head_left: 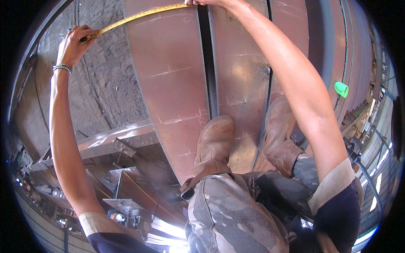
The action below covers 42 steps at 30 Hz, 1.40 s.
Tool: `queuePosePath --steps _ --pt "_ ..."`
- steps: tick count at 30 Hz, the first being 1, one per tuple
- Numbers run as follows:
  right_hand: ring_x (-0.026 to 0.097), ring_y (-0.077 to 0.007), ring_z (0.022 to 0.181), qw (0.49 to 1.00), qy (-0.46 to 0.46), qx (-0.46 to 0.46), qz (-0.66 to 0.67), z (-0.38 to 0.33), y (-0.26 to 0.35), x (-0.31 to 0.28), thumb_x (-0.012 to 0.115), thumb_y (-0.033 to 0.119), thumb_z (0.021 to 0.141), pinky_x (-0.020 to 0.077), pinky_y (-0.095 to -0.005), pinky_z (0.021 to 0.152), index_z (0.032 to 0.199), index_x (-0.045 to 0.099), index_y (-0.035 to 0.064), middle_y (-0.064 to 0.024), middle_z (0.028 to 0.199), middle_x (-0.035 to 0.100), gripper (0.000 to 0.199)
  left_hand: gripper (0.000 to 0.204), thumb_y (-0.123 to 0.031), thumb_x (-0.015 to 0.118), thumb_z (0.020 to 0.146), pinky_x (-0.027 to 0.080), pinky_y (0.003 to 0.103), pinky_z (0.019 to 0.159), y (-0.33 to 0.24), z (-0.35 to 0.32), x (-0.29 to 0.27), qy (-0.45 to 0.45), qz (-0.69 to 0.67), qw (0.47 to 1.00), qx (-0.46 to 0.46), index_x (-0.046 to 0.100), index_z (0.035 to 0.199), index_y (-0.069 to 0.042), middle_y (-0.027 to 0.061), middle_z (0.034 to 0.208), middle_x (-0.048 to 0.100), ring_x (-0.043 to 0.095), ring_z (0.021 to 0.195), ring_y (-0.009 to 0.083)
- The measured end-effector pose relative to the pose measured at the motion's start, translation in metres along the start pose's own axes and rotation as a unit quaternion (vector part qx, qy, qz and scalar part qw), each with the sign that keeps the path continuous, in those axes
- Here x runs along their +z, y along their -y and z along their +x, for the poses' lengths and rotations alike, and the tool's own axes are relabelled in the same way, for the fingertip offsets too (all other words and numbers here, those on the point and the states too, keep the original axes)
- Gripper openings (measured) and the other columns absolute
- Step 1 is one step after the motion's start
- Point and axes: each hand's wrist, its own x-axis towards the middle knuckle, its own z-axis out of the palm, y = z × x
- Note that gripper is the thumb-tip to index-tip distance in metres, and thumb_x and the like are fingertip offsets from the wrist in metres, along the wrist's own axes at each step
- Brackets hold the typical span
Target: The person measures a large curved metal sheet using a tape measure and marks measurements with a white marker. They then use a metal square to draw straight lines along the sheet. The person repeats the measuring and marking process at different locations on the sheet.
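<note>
measuring accurately here would depend mostly on a taut, straight tape. the yellow tape measure (143, 14) spans from the left hand (75, 45), out over a dark, grimy surface (107, 80), across the upper part of a reddish-brown plate (168, 50), to the right hand (207, 2) near a dark gap (206, 55) beside that plate. the left fingers are curled closed around the tape's dark end; the right fingers seem drawn together at its other end, with a small white thing beside them, but the upper edge of the view cuts them off, so i cannot tell how firmly they grip.

the tape looks bowed; some of that may be the lens, yet i would draw it snug before trusting a reading. whether it lies flat on the plate cannot be told, so pressing it down at the reading point seems wise. i would also line it up with the pale marks (171, 71) drawn across the plate, since a slanted tape would likely read long.

the arms reach well forward past the brown boot (217, 130), which stands over the plates, so leaning in to look straight down at the scale should cut sighting error. a light left grip would help avoid twisting the blade.
</note>
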Motion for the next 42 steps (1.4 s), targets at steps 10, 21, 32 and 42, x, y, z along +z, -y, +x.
queuePosePath --steps 10,21,32,42 --pt "0.068 -0.0179 0.058 1.0 0.001 -0.007 -0.015 -0.004 0.003 -0.002 0.06 0.018 0.094 0.0533 -0.0338 0.053 0.082 0.069 -0.0014 -0.0122 0.07 0.073 0.024 0.027 -0.026 0.077 0.09 0.051 0.036 0.098 -0.006 0.003 -0.003 0.06 -0.02 0.996 -0.055 0.079 0.115 -0.017 0.0004 0.109 0.07 0.062 0.102 0.0195" --pt "0.074 -0.0315 0.074 0.98 -0.076 -0.062 -0.175 -0.01 0.015 0.006 0.062 0.018 0.091 0.0565 -0.0423 0.07 0.086 0.067 -0.0008 -0.0193 0.077 0.073 0.02 0.028 -0.029 0.078 0.089 0.051 0.035 0.098 -0.005 0.004 -0.003 0.058 -0.005 0.997 -0.049 0.079 0.115 -0.02 -0.0016 0.109 0.07 0.062 0.103 0.0186" --pt "0.071 -0.0353 0.068 0.93 -0.301 -0.142 -0.158 -0.016 0.039 0.008 0.067 0.023 0.096 0.0533 -0.0424 0.061 0.09 0.059 0.0034 -0.0184 0.074 0.069 0.022 0.027 -0.03 0.078 0.089 0.056 0.035 0.091 -0.004 0.002 -0.001 0.021 0.023 0.999 -0.018 0.079 0.115 -0.024 -0.0044 0.11 0.071 0.064 0.1 0.0181" --pt "0.071 -0.0195 0.064 0.987 -0.141 -0.065 0.047 -0.003 0.062 0.048 0.063 0.025 0.095 0.0553 -0.0357 0.059 0.078 0.067 0.0011 -0.0104 0.068 0.07 0.029 0.023 -0.027 0.077 0.09 0.054 0.033 0.093 -0.004 0.003 0.003 0.029 0.017 0.999 -0.028 0.08 0.113 -0.021 -0.0029 0.107 0.072 0.064 0.099 0.0173"
